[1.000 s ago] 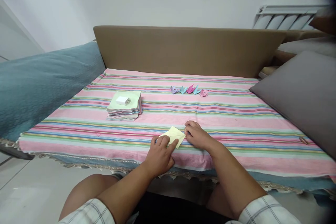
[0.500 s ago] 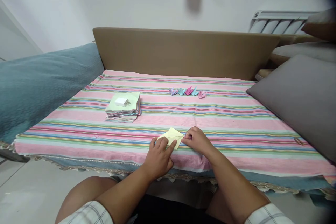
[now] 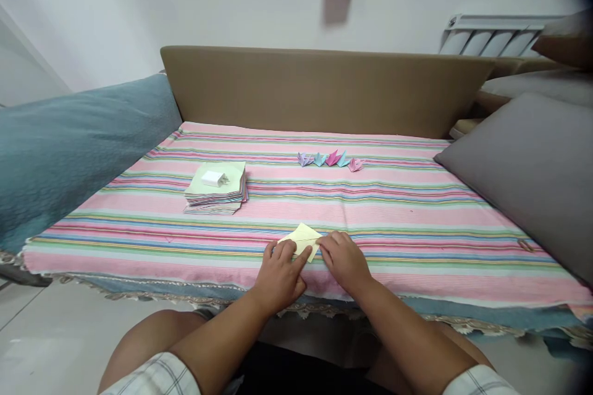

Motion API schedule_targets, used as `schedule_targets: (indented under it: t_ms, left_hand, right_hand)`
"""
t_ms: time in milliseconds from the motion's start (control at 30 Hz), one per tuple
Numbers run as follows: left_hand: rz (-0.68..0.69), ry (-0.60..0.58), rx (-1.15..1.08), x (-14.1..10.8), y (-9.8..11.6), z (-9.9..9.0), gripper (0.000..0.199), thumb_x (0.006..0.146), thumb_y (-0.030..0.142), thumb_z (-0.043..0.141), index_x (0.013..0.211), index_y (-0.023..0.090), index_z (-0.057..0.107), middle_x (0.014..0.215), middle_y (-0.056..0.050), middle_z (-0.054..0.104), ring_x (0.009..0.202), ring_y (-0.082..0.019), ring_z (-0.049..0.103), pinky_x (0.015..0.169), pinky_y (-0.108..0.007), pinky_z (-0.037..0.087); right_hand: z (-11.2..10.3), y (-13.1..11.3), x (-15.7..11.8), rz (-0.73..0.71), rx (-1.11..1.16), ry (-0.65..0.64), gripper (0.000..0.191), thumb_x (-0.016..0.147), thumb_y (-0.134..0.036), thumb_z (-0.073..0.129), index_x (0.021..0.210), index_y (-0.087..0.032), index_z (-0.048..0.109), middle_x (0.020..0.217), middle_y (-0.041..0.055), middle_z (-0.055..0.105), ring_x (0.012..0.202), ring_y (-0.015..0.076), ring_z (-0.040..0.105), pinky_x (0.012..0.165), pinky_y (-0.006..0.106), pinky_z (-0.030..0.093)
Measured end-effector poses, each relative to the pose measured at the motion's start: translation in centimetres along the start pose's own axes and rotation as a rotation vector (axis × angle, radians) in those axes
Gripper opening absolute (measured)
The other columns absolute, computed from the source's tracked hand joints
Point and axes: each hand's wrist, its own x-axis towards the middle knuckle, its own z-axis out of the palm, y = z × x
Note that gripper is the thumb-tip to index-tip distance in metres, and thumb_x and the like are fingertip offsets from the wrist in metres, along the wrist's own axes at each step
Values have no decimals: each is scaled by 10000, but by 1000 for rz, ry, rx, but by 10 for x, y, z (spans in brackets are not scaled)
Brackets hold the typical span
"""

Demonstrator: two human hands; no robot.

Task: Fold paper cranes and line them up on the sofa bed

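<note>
A pale yellow folded paper (image 3: 302, 234) lies flat on the striped cloth near the front edge, with crease lines across it. My left hand (image 3: 280, 271) rests on its lower left part, fingers spread, index fingertip pressing the paper. At the paper's right corner is my right hand (image 3: 341, 259), palm down, its fingers bent together over that corner; the fingertips partly hide it.
A paper stack (image 3: 215, 194) with a white charger (image 3: 214, 179) on top sits at the left. Several small folded paper pieces (image 3: 332, 158) stand in a row further back. A grey pillow (image 3: 523, 166) lies at the right, a blue cushion (image 3: 92, 136) at the left.
My right hand has moved slightly left, over the paper's right corner, and turned more palm down. My left hand stays on the paper. The view has tilted up slightly.
</note>
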Motion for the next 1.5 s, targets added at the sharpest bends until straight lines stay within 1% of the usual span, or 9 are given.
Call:
schedule_targets:
  t_ms: [100, 233, 667, 933, 1000, 1067, 1200, 1333, 1500]
  left_hand:
    - [-9, -7, 9, 1, 1, 0, 687, 677, 235, 577, 1342, 276, 410, 1108, -105, 483, 1087, -288, 403, 971, -483, 254]
    - [-14, -13, 11, 1, 1, -1, 694, 679, 241, 579, 1348, 278, 401, 1114, -105, 482, 1093, -288, 400, 969, -484, 255]
    - [-1, 1, 2, 0, -2, 2, 655, 680, 244, 583, 1318, 274, 439, 1117, -105, 484, 1101, -288, 402, 974, -486, 256]
    - [-2, 0, 12, 0, -2, 2, 664, 681, 229, 574, 1326, 283, 428, 1129, -106, 481, 1089, -289, 407, 970, -484, 254]
    - [-3, 0, 13, 0, -2, 2, 662, 683, 228, 569, 1327, 283, 425, 1127, -106, 480, 1095, -289, 403, 972, -484, 252]
    - [2, -3, 13, 0, -2, 2, 662, 687, 232, 565, 1331, 283, 418, 1123, -105, 480, 1102, -287, 400, 975, -483, 252]
    - [0, -17, 9, 0, -1, 0, 595, 695, 260, 561, 1283, 261, 469, 1125, -108, 479, 1113, -282, 398, 979, -470, 259]
    - [-3, -30, -1, 1, -1, -1, 605, 702, 267, 553, 1298, 253, 452, 1133, -110, 477, 1115, -283, 401, 979, -468, 262]
    - [10, -23, -34, 0, -4, -1, 680, 689, 236, 546, 1350, 252, 384, 1126, -106, 478, 1105, -284, 412, 982, -476, 269]
  right_hand:
    - [8, -2, -9, -90, -95, -19, 314, 884, -156, 455, 1148, -266, 585, 880, 60, 579, 825, 202, 469, 729, 315, 354]
    - [12, -2, -13, -92, -168, -38, 372, 880, -160, 469, 1215, -304, 548, 919, 66, 579, 826, 208, 467, 715, 324, 341]
    - [0, -10, -10, 42, -217, -57, 304, 865, -208, 474, 1144, -209, 595, 903, 100, 603, 860, 241, 498, 709, 347, 355]
    - [-8, -2, -9, 159, -184, -39, 184, 831, -324, 525, 935, -195, 605, 851, 93, 594, 848, 250, 512, 715, 345, 388]
    - [-8, -2, -9, 122, -156, 9, 183, 842, -327, 505, 921, -193, 601, 892, 97, 606, 872, 248, 519, 750, 353, 395]
    - [-7, -4, -11, -7, -101, 55, 222, 875, -276, 444, 1006, -187, 598, 1036, 107, 615, 997, 248, 515, 871, 382, 373]
    - [1, -8, -12, -276, -5, -35, 408, 912, -285, 385, 1305, -194, 453, 1383, 89, 447, 1315, 247, 311, 1088, 478, 158]
    - [9, -4, -12, -298, 46, -180, 586, 914, -477, 374, 1415, -183, 297, 1453, 95, 343, 1365, 247, 235, 1109, 497, 135]
    - [9, 3, -11, -300, 57, -216, 714, 882, -600, 335, 1442, -170, 231, 1451, 120, 335, 1361, 251, 252, 1108, 480, 178]
